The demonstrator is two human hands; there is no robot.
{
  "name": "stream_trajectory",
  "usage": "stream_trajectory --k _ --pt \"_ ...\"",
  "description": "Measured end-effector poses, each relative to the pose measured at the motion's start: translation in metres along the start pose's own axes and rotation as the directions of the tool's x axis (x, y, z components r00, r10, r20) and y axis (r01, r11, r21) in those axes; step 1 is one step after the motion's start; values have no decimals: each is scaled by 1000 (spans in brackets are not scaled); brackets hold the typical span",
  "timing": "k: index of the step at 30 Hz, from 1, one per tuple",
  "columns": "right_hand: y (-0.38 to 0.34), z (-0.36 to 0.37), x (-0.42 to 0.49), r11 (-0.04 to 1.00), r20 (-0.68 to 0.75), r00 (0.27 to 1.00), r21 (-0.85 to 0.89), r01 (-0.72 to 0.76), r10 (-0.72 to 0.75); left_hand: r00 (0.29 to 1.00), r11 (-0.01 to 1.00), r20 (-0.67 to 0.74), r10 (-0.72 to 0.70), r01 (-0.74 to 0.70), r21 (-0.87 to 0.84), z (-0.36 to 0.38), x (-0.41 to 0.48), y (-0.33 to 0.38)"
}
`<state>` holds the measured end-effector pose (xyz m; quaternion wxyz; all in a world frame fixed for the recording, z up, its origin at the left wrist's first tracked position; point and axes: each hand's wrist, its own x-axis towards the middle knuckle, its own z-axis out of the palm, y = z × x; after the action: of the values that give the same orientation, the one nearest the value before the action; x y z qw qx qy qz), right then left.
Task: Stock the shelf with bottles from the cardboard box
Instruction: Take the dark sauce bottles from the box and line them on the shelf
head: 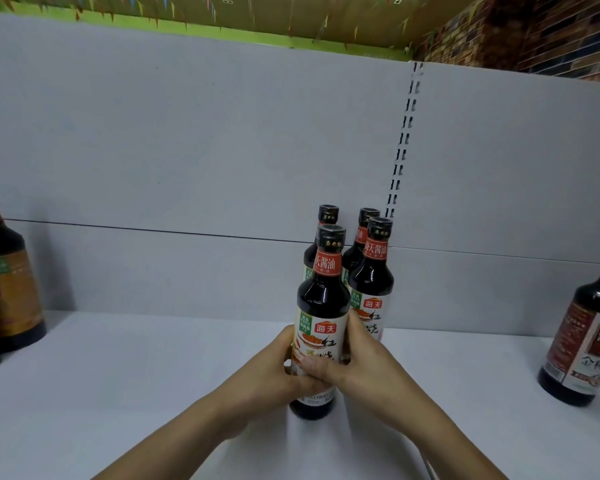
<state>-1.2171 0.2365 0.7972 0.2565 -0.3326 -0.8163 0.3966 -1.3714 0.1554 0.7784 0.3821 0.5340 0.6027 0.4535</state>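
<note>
Several dark soy sauce bottles with red neck bands and white labels stand together on the white shelf point(125, 375). The front bottle point(321, 306) stands upright on the shelf, and both hands wrap its lower label. My left hand point(274, 372) grips it from the left. My right hand point(357, 365) grips it from the right, thumb across the label. A second bottle point(373, 271) stands just behind on the right, and two more point(327, 216) stand at the back against the grey panel. The cardboard box is out of view.
Large dark bottles with brown labels point(7, 285) stand at the shelf's left end. Another big dark bottle point(582, 344) stands at the right end. A slotted upright point(404, 140) runs down the grey back panel. Bare shelf lies on both sides of the group.
</note>
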Motion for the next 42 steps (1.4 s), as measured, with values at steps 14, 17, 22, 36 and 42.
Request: stream_trajectory --k 14,17,22,36,42 --pt "13 16 -6 998 -106 994 68 -17 24 989 985 -25 148 -146 87 9 5 -26" --pt "15 17 -6 999 -132 991 41 -32 37 982 979 -60 180 -173 110 12 4 -28" --pt "11 19 -7 987 -197 980 -152 -54 23 969 972 -140 204 -183 150 13 6 -32" --pt "0 15 -9 866 -186 978 -467 -176 99 954 963 -188 234 -202 176 13 13 -39" --pt "4 12 -10 829 -142 987 -542 -142 76 939 945 -233 253 -188 269 12 19 -36"
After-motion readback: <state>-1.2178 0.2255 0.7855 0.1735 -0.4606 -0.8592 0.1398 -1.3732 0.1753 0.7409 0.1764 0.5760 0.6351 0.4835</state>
